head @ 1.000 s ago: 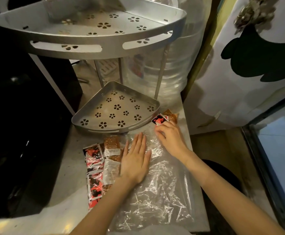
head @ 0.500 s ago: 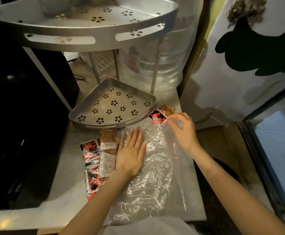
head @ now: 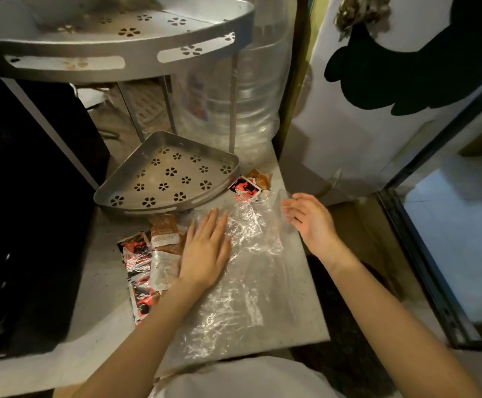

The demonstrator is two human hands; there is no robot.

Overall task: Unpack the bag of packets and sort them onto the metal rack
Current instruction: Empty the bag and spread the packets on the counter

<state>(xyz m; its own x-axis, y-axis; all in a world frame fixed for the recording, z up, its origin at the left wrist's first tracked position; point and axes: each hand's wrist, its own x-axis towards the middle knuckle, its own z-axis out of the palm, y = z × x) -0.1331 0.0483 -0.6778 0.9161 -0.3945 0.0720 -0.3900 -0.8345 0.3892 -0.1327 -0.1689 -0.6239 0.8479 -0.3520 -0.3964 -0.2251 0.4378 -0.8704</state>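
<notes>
Right hand (head: pixel 310 222) has let go and lifted off the packets (head: pixel 249 185), fingers loose, holding nothing. Left hand (head: pixel 205 248) lies flat, fingers straight, on the plastic bag (head: pixel 242 294) near the rack (head: pixel 165 179).

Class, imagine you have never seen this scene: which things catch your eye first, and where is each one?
The crinkled clear plastic bag lies flat in the middle of the countertop, with the left hand pressed flat on it and the right hand open just above its right edge. Red-and-black and brown packets lie left of the bag. Behind stands the metal corner rack, its flower-punched lower tray bare.
</notes>
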